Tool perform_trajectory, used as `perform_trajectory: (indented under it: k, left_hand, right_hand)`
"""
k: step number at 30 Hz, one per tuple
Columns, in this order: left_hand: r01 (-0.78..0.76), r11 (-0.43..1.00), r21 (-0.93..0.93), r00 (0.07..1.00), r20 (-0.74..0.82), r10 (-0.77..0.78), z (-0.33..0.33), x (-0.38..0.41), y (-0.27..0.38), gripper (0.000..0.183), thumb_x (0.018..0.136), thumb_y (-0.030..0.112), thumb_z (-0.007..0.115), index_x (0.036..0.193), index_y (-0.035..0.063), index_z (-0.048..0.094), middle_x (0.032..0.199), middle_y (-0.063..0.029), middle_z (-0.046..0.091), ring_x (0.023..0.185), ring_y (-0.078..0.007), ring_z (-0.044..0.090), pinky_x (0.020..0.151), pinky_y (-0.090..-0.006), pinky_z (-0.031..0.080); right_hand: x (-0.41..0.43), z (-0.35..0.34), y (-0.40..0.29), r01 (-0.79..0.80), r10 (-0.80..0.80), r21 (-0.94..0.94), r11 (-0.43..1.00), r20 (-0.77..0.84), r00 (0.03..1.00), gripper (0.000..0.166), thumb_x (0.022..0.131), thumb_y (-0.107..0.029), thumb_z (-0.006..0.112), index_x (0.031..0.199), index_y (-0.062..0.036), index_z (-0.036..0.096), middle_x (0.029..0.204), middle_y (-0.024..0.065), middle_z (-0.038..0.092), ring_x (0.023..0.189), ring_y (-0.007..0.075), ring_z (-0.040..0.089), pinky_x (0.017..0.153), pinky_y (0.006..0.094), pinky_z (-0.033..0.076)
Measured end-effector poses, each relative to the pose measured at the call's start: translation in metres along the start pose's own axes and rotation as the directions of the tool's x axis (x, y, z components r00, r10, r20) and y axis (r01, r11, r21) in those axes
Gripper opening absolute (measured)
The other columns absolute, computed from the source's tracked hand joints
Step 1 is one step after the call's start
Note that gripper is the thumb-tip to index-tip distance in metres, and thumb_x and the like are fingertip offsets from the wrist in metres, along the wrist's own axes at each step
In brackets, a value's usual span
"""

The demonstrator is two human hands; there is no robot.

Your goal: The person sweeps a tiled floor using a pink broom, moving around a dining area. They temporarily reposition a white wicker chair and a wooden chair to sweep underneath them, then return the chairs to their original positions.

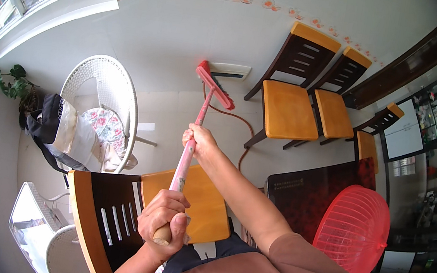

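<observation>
Both hands grip a long pink broom handle (182, 171) that points away from me toward the wall. My left hand (164, 217) is wrapped around its near end, where the wooden tip (162, 234) sticks out. Farther along the shaft, my right hand (201, 140) closes around it with the arm stretched out. At the far end, the red broom head (215, 86) with its bristles is tilted in front of a white wall panel (228, 70) with a dark slot; whether the bristles touch anything cannot be told. Beneath the handle is a wooden chair with an orange seat (208, 207).
A white wicker chair (104, 62) on the left holds a floral cushion and bags. Several wooden chairs (290, 111) line the right wall. A dark glossy table (300, 187) carries a red mesh food cover (353, 228). A brown hose or cord (251, 128) curves across the floor.
</observation>
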State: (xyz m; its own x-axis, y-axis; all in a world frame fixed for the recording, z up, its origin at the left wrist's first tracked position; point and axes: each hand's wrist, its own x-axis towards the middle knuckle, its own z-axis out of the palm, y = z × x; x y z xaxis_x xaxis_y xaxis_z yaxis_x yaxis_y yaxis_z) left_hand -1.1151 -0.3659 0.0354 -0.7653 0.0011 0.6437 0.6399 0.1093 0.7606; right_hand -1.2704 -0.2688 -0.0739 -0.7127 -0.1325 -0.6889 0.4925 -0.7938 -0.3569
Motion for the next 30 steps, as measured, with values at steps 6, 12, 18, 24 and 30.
perform_trajectory:
  k: [6,12,18,24,30]
  left_hand:
    - [-0.089,0.992,0.087,0.996,-0.008,0.09,0.007,-0.017,0.014,0.022,0.073,0.011,0.05,0.057,0.0013,0.04,0.053,-0.007,0.045,0.053,-0.0212,0.049,0.047,-0.0267,0.038]
    - [-0.148,0.983,0.107,0.975,0.184,0.127,0.004,-0.029,0.034,0.021,0.064,0.013,0.061,0.058,0.0043,0.042,0.057,-0.0044,0.046,0.058,-0.02,0.051,0.045,-0.0253,0.039]
    - [-0.189,0.98,0.067,0.851,0.51,0.129,0.011,-0.03,0.043,0.02,0.058,0.016,0.065,0.06,0.0071,0.047,0.062,-0.0008,0.045,0.067,-0.0142,0.049,0.033,-0.0228,0.033]
    - [-0.231,0.972,-0.048,0.842,0.491,0.225,0.058,-0.017,0.023,0.024,0.058,0.018,0.065,0.054,0.0078,0.043,0.057,-0.0006,0.043,0.063,-0.0158,0.048,0.034,-0.0249,0.033]
    - [-0.264,0.962,-0.067,0.831,0.491,0.262,0.111,0.007,0.019,0.026,0.061,0.015,0.062,0.051,0.0072,0.039,0.054,-0.0011,0.038,0.055,-0.0144,0.04,0.033,-0.0265,0.029]
  right_hand:
    - [-0.004,0.01,0.023,-0.096,0.101,-0.069,0.993,0.08,0.992,0.017,0.077,-0.009,0.041,0.063,-0.0037,0.032,0.047,0.0022,0.034,0.036,0.0103,0.034,0.032,0.021,0.031]
    - [-0.038,0.0,0.018,0.047,-0.023,-0.247,0.968,0.098,0.995,0.013,0.073,-0.005,0.041,0.063,-0.0032,0.033,0.048,0.0016,0.035,0.037,0.0093,0.036,0.032,0.021,0.033]
    - [-0.065,-0.029,-0.014,0.256,-0.231,-0.398,0.881,0.111,0.967,0.007,0.071,-0.001,0.038,0.069,-0.0024,0.032,0.053,0.0025,0.037,0.041,0.0082,0.039,0.032,0.0198,0.034]
    - [-0.055,-0.052,-0.07,0.302,-0.317,-0.485,0.821,0.053,0.947,0.009,0.071,0.0,0.041,0.066,-0.0026,0.033,0.052,0.003,0.039,0.038,0.0079,0.039,0.031,0.0196,0.034]
    - [-0.042,-0.073,-0.12,0.214,-0.184,-0.456,0.864,0.11,0.977,0.01,0.073,-0.003,0.042,0.066,-0.0002,0.036,0.053,0.0029,0.04,0.039,0.0048,0.038,0.033,0.016,0.034]
